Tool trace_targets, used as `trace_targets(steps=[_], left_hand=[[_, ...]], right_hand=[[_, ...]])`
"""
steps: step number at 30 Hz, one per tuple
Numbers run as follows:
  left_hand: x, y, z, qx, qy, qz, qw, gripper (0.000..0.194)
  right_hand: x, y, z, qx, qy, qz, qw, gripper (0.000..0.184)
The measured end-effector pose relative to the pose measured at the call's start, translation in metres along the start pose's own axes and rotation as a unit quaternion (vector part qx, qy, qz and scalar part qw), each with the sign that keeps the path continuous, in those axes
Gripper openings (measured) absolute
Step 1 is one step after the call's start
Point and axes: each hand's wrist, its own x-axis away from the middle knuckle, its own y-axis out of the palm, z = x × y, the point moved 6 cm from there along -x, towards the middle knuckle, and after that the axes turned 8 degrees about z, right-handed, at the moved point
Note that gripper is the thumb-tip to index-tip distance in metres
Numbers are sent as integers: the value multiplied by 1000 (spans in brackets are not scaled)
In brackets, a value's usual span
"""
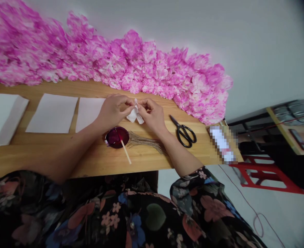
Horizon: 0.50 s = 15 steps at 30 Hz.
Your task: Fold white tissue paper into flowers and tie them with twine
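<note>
Beneath the left hand (117,109) and right hand (152,114) runs a smooth, wood-grained desk (90,155), with a grey wall (172,24) beyond them and a red stool (266,185) far to their right. Both hands pinch a small, crumpled, paper-thin white scrap (133,115) between them. Ruffled pink-and-white flowers (141,57) bank up behind it; flat pale sheets (52,113) lie to the hands' left, black-looped scissors (179,126) to their right, and just below them a glossy dark dish (108,142) with a slim stick (126,152) beside thin brown strands (146,140).

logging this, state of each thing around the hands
Thin crumpled white sheet, pinched by left hand and right hand
Black metal scissors, closed
Round dark purple dish, uncovered
Pale wooden stick, leaning in dish
Thin brown stems, bunched
White rectangular paper, flat
Pink ruffled flowers, heaped
</note>
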Motion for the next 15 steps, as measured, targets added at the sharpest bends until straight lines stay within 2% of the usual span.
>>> trace_targets(steps=[7,12,15], left_hand=[[-1,-7,-3,78,-46,43,995,10],[0,1,-13,79,-59,12,995,20],[1,4,-16,76,-62,9,995,17]], right_hand=[[0,-3,-6,-27,-31,10,999,26],[1,-5,-12,-38,-45,13,998,20],[1,-2,-8,-33,-34,3,999,20]])
